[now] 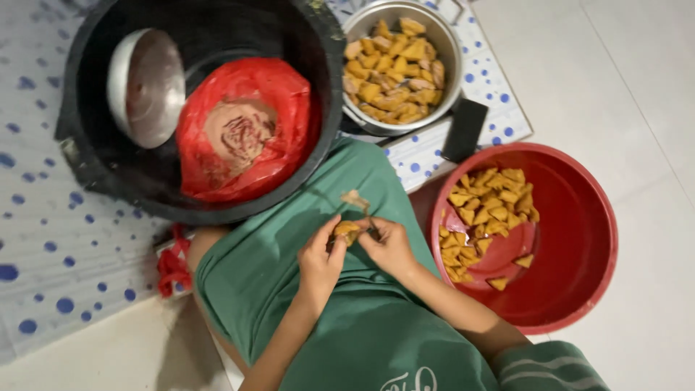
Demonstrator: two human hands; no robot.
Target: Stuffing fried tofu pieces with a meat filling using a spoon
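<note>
Holding one golden pastry piece (347,230) between left hand (321,259) and right hand (391,246), both grips closed. Metal pot (449,51) nearly full; red basin (579,239) partly filled.

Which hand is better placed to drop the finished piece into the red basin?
Probably the right hand: the red basin lies close on its side, while the left hand would have to cross over, holding the yellow piece.

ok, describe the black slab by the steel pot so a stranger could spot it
Start at the red basin of yellow pieces on the right. Just above its rim, beside the steel pot, a small black slab lies on the dotted mat. It is the only flat, dark rectangle there; everything near it is round.
</note>
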